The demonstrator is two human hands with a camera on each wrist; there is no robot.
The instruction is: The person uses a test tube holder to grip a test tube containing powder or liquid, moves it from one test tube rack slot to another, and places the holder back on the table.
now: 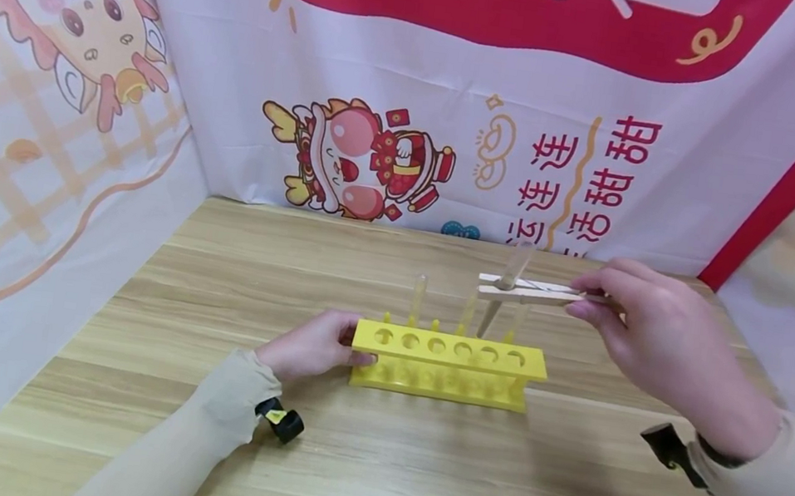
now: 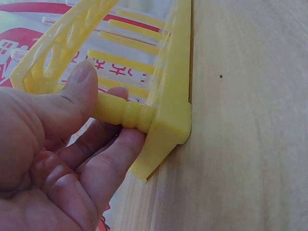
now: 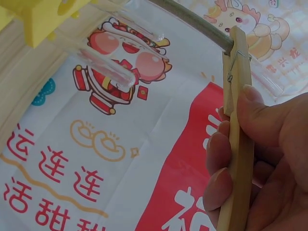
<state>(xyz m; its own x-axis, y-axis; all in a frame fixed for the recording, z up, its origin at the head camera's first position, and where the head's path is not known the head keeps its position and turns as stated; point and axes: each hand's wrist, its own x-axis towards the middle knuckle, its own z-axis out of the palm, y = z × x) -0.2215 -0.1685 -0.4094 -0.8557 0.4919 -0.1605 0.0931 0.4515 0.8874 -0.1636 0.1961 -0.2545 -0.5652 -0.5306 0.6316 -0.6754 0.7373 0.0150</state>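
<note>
My left hand [image 1: 313, 344] grips the left end of a yellow test tube rack [image 1: 450, 361]. In the left wrist view its thumb and fingers curl round the rack's end post [image 2: 122, 111]. My right hand [image 1: 670, 351] holds a wooden test tube clamp [image 1: 542, 298] by its handle. Between the clamp's tips, a test tube [image 1: 489, 319] is held at a tilt above the rack's back side. Its lower part looks grey; the upper part is clear. In the right wrist view my thumb and fingers close round the wooden clamp [image 3: 243, 125].
Clear test tubes [image 1: 418, 297] stand rounded end up along the rack's back row, among short yellow pegs [image 1: 386, 318]. The rack rests on a wood-grain table [image 1: 383, 472]. A printed cloth [image 1: 495, 77] hangs behind it, and another cloth [image 1: 30, 233] borders the left.
</note>
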